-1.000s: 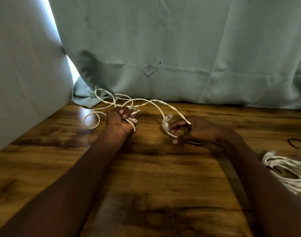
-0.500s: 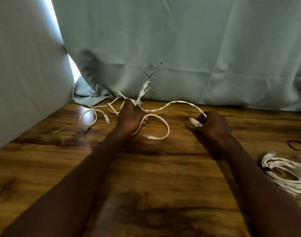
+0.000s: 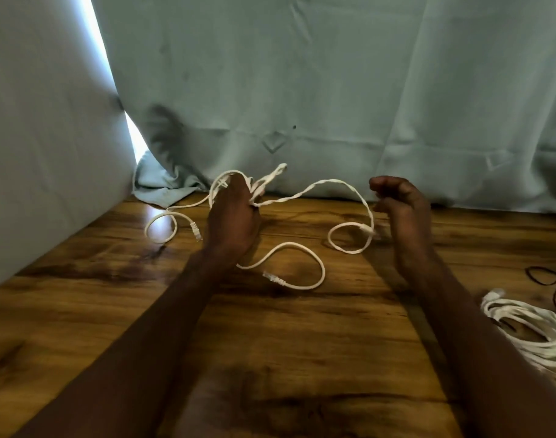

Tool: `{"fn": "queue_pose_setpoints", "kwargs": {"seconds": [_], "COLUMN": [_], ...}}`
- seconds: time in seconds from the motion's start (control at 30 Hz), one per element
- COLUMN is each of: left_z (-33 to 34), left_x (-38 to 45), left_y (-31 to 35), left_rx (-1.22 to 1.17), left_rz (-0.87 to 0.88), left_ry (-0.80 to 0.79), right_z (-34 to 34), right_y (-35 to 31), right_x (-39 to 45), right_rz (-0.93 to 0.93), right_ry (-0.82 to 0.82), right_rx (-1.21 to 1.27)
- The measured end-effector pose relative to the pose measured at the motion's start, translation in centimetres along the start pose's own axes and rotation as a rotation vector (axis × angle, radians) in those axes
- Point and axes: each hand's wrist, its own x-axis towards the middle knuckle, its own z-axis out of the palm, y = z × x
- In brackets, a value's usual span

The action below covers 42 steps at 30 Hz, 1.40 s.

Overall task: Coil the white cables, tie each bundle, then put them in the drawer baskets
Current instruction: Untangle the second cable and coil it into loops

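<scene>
While the left hand [image 3: 232, 216] grips a bunch of white cable [image 3: 305, 270] in the middle of the frame, loose loops trail over the wooden table [image 3: 302, 358]; the right hand [image 3: 400, 207] is curled with nothing in it, just beside 1 loop; a coiled bundle [image 3: 532, 330] lies at the right edge near black ties [image 3: 543, 275]; a curtain [image 3: 333, 90] hangs behind.
</scene>
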Motion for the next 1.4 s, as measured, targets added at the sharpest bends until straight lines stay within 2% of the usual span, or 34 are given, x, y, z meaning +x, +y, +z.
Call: {"fn": "queue_pose_setpoints", "kwargs": {"seconds": [0.07,0.13,0.2,0.3,0.37,0.4,0.53,0.67,0.73,0.8,0.87,0.93,1.0,1.17,1.4], "left_z": [0.6,0.9,1.1,1.5,1.7,1.8,1.6,0.9,0.7,0.8,1.0,0.9,0.4,0.1,-0.5], "left_x": [-0.4,-0.7,-1.0,-1.4,-1.7,-1.7,-1.3,-0.4,0.0,0.2,0.4,0.7,0.7,0.6,0.4], "left_y": [0.8,1.9,2.7,3.4,3.6,3.6,3.9,4.1,3.5,2.9,2.2,1.7,1.4,1.5,2.7], "left_rx": [0.166,0.274,0.326,0.365,0.200,0.034,-0.752,-1.112,-1.309,-1.381,-1.375,-1.438,-1.541,-1.737,-1.725], "left_rz": [0.026,0.011,0.042,0.133,0.180,0.148,-0.181,-0.422,-0.512,-0.613,-0.680,-0.706,-0.676,-0.507,-0.480], "left_ry": [-0.025,-0.051,-0.074,-0.139,-0.180,-0.201,-0.374,-0.343,-0.358,-0.348,-0.295,-0.292,-0.420,-0.752,-0.910], "right_z": [2.0,3.9,5.5,7.0,6.9,6.6,4.2,2.5,2.6,2.8,3.0,2.9,2.3,2.9,4.6], "right_y": [-0.9,-2.1,-3.2,-3.5,-3.3,-3.2,-2.6,-1.8,-1.6,-0.9,0.0,0.2,0.2,0.8,0.5], "right_x": [-1.5,-3.3,-4.7,-5.9,-5.5,-5.0,-2.4,-1.6,-1.8,-1.9,-1.7,-1.4,-1.2,-1.5,-2.4], "right_rz": [-0.201,-0.293,-0.261,-0.090,0.000,0.065,0.326,0.215,0.166,0.065,-0.087,-0.158,-0.174,-0.158,-0.105], "right_ry": [-0.063,-0.158,-0.240,-0.336,-0.265,-0.213,-0.085,-0.090,-0.150,-0.195,-0.169,-0.138,-0.161,-0.365,-0.502], "right_rx": [-0.037,-0.015,0.014,0.093,0.154,0.201,0.360,-0.090,-0.165,-0.276,-0.439,-0.476,-0.499,-0.576,-0.502]}}
